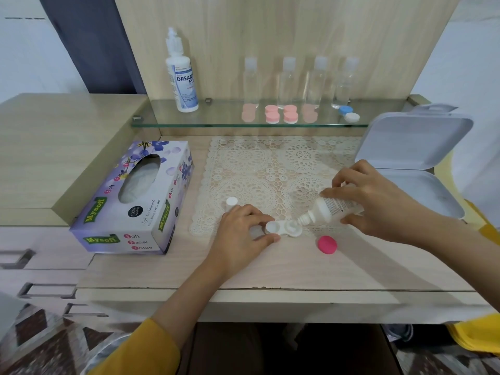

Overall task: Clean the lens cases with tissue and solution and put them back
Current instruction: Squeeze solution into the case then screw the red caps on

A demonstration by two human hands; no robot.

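A white lens case [284,228] lies open on the desk at the near edge of the lace mat. My left hand [243,239] pinches its left well between thumb and fingers. My right hand [378,201] grips a small white solution bottle [331,209], tilted down with its nozzle over the case's right well. A pink cap [327,244] lies on the desk to the right of the case. A small white cap [231,203] stands behind my left hand. The tissue box [135,201] sits at the left.
On a glass shelf [216,123] at the back stand a large solution bottle [181,77], several clear bottles [300,82], pink lens cases [281,115] and a blue-and-white case [349,114]. An open white box [411,158] sits at the right. Drawers lie at lower left.
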